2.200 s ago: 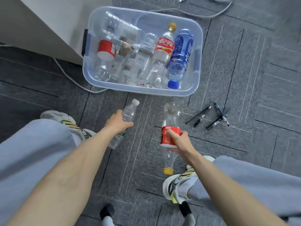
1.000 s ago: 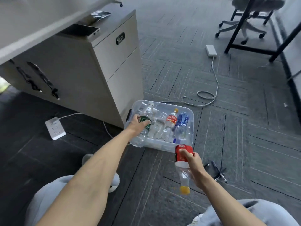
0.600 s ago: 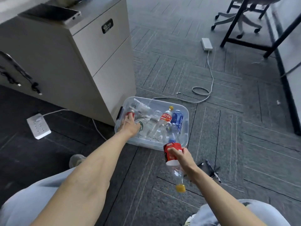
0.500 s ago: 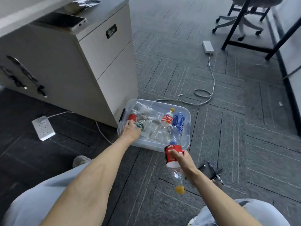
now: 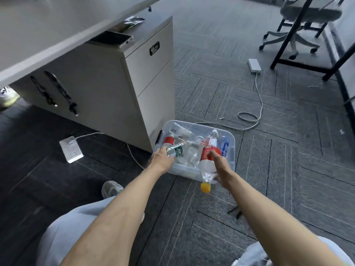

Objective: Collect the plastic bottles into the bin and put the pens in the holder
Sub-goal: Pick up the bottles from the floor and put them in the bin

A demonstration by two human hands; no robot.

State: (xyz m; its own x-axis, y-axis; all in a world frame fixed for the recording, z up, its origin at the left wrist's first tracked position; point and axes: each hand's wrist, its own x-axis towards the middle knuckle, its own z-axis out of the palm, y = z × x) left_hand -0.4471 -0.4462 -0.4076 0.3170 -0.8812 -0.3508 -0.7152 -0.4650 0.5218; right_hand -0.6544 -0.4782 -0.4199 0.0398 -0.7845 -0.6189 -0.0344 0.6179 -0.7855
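Left grip [image 5: 162,159] holds green-label bottle [image 5: 177,150] in bin [image 5: 233,148], right grip [image 5: 221,167] holds red-label bottle [image 5: 208,159] over its rim, cabinet [image 5: 115,89] just beside.

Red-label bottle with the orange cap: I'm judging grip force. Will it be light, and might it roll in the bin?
Probably light: the red-label bottle looks clear and empty, and the right hand holds it alone. Its thin wall may dent if squeezed. Being round, it could roll, though bottles packing the bin should stop it.
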